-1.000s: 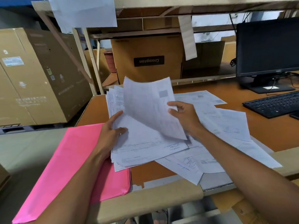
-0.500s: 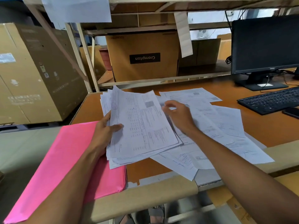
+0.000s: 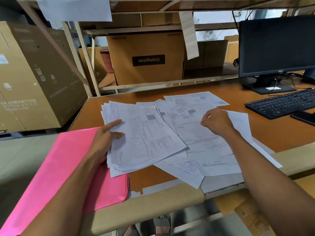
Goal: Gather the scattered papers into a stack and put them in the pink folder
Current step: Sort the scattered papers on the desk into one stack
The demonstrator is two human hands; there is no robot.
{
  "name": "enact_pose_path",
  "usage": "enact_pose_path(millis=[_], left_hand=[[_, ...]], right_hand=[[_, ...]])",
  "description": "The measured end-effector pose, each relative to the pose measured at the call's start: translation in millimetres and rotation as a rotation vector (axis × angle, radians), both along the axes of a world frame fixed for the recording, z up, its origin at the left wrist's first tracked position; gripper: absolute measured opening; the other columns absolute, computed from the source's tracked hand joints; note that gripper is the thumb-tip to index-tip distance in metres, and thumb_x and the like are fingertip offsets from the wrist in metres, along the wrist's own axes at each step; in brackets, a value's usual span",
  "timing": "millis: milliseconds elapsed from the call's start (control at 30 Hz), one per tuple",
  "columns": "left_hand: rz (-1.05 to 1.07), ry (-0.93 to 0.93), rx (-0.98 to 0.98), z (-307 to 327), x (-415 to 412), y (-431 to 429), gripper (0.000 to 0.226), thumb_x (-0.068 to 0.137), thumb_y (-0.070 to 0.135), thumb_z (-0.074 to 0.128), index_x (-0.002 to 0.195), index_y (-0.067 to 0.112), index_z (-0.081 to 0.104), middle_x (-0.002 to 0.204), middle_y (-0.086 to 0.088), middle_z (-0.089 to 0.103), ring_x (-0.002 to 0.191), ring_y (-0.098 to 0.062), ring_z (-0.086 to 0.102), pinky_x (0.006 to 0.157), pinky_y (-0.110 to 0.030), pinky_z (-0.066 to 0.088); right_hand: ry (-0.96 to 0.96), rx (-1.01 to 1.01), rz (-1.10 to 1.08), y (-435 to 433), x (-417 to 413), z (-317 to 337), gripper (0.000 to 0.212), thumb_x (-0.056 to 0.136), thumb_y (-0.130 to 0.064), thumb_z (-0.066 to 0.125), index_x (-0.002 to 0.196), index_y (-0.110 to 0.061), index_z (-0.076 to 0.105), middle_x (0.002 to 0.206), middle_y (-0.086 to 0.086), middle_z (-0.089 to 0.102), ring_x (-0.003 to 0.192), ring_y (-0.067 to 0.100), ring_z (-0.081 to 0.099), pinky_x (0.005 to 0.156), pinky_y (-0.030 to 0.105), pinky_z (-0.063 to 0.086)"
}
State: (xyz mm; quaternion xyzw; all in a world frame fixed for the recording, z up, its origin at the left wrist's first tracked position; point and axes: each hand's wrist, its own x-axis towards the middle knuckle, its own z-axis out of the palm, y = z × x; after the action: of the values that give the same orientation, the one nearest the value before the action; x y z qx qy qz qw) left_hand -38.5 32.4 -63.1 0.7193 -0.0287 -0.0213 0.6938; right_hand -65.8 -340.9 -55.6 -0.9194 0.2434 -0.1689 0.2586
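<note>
Head camera looks down at a desk covered in paper. The stack (image 3: 144, 135) sits at the left of the mess, with its near corner lying over the pink folder (image 3: 68, 167). The left hand (image 3: 104, 142) holds the stack by its left edge, thumb on top and the other fingers hidden under the sheets. The loose papers (image 3: 204, 142) lie spread out to the right of it, one over another, some poking past the front edge of the desk (image 3: 281, 133). The right hand (image 3: 216, 122) rests on one of them with fingers curled, maybe pinching a sheet; I cannot tell if it has hold.

Paper like this is thin, light and floppy. I think a sheet picked up by one corner will droop, and smooth sheets will slide off each other. It looks best to slide each one flat, or take it by an edge. The stack is untidy, so it may need a tap on the desk to square it up.

The pink folder lies flat and closed, half off the desk's left side. I cannot see if anything is inside. A keyboard (image 3: 279, 103) and a monitor (image 3: 276, 46) stand off to the right, well apart from the folder.
</note>
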Motion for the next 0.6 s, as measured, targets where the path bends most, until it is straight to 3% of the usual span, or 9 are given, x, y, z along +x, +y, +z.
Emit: enact_pose_path(millis=[100,267,367,433,533,600], left_hand=[[0.012,0.010,0.004,0.2,0.2,0.3,0.054,0.090,-0.008,0.062,0.136,0.020,0.069,0.127,-0.002,0.070,0.118,-0.029,0.066,0.098,-0.047,0.057],[-0.016,-0.008,0.006,3.0,-3.3,0.4,0.055,0.093,-0.010,0.058,0.139,0.019,0.066,0.119,0.010,0.069,0.104,-0.011,0.067,0.078,-0.030,0.059],[-0.012,-0.035,0.024,3.0,-3.1,-0.3,0.050,0.096,-0.005,0.058,0.140,0.019,0.065,0.131,0.002,0.065,0.107,-0.009,0.063,0.075,-0.021,0.053],[-0.015,-0.042,0.024,1.2,-1.5,0.4,0.045,0.099,0.003,0.061,0.142,0.019,0.064,0.138,-0.003,0.064,0.115,-0.016,0.063,0.081,-0.026,0.054],[-0.022,-0.017,-0.008,-0.8,-0.7,1.6,0.051,0.099,0.000,0.063,0.144,0.023,0.061,0.137,-0.006,0.066,0.111,-0.027,0.072,0.091,-0.045,0.061],[-0.023,-0.018,0.010,-1.1,0.3,2.7,0.055,0.099,-0.001,0.063,0.147,0.026,0.059,0.141,-0.004,0.063,0.112,-0.029,0.072,0.093,-0.048,0.061]], right_hand=[[-0.065,0.115,0.006,1.0,-1.2,-2.2,0.006,0.083,-0.009,0.078,0.089,-0.008,0.077,0.106,0.012,0.071,0.087,0.024,0.063,0.077,0.034,0.058],[-0.377,0.111,-0.037,-3.6,-3.3,2.9,0.007,0.093,-0.010,0.070,0.097,-0.016,0.072,0.111,0.002,0.067,0.089,0.016,0.053,0.062,0.022,0.041],[-0.314,0.147,0.069,-8.8,-4.7,0.8,0.017,0.086,-0.014,0.080,0.101,-0.017,0.071,0.113,-0.001,0.062,0.090,0.015,0.055,0.064,0.025,0.045],[-0.303,0.098,0.049,-9.5,-6.6,0.8,0.023,0.084,-0.010,0.081,0.103,-0.018,0.071,0.116,0.002,0.064,0.091,0.016,0.054,0.065,0.026,0.046],[-0.447,0.048,-0.091,-14.2,-11.0,8.8,0.021,0.093,-0.003,0.067,0.107,-0.018,0.069,0.118,0.009,0.066,0.091,0.019,0.054,0.069,0.034,0.054],[-0.503,0.051,-0.122,-19.4,-14.9,13.2,0.024,0.095,0.002,0.061,0.112,-0.012,0.070,0.119,0.013,0.066,0.097,0.020,0.051,0.075,0.039,0.056]])
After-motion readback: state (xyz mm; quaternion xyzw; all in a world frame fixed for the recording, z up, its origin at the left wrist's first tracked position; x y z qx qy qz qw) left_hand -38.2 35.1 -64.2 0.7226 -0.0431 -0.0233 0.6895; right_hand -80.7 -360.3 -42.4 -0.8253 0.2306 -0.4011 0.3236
